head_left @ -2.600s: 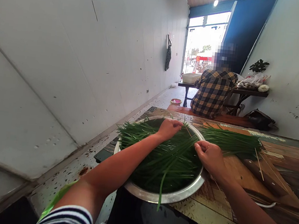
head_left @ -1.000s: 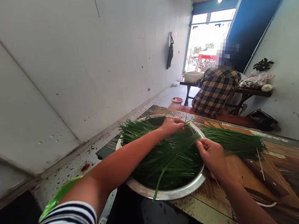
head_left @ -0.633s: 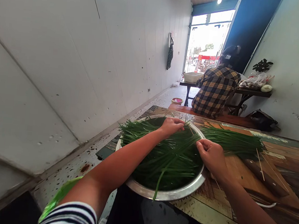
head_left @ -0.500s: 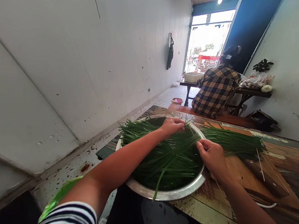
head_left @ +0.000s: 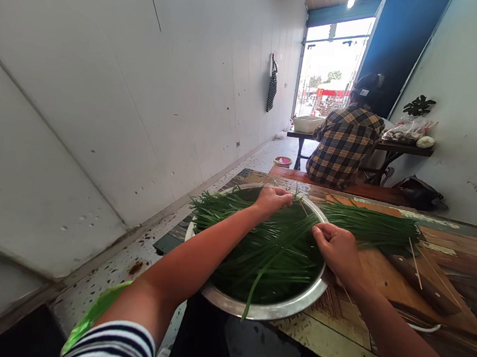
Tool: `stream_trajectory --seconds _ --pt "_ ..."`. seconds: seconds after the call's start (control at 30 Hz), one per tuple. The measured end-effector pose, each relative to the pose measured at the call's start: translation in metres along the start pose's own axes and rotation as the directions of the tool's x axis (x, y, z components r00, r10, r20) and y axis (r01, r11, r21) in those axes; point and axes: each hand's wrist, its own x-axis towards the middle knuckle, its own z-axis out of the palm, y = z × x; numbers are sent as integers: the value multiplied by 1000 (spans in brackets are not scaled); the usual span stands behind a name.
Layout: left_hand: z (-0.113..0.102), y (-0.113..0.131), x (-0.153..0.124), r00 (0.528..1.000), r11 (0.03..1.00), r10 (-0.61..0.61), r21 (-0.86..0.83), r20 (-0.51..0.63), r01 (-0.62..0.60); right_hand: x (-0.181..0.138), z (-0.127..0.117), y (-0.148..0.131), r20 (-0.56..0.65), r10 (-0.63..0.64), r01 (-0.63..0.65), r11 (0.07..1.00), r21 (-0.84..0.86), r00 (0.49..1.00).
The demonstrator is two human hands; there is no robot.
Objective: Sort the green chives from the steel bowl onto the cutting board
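Observation:
A wide metal basin (head_left: 313,297) holds many long green garlic chives (head_left: 264,261), some hanging over its rim. My left hand (head_left: 271,200) reaches over the far side of the basin, thumb and fingers pinched together. What sits between those fingertips is too small to make out. A thin bamboo skewer (head_left: 303,207) slants between my hands. At the right rim my right hand (head_left: 334,246) pinches several chive leaves, which stretch toward the lower left across the basin. One leaf droops over the front rim.
On the right, a chive bundle (head_left: 374,224) lies near a wooden cutting board (head_left: 372,266) with a knife (head_left: 419,282) and loose skewers. More skewers (head_left: 330,302) lie beside the basin. A person in a plaid shirt (head_left: 344,144) sits ahead. A green bag (head_left: 92,311) is lower left.
My left hand has shifted very slightly left. My right hand keeps almost the same place and pinch.

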Motion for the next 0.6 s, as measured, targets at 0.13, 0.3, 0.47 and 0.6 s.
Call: stream_trajectory --seconds 0.13,0.3,0.47,0.6 --pt "0 -7 3 993 988 113 102 19 -114 0 -1 -1 2 -10 11 1000 -23 1000" --pt "-2 -5 2 976 939 215 268 26 -214 1 0 1 17 6 -6 1000 -17 1000" --pt "-3 0 -1 950 877 305 371 61 -305 0 1 3 20 4 -4 1000 -11 1000" --pt "-3 -1 0 935 843 346 412 77 -346 0 0 2 16 -3 3 1000 -2 1000"
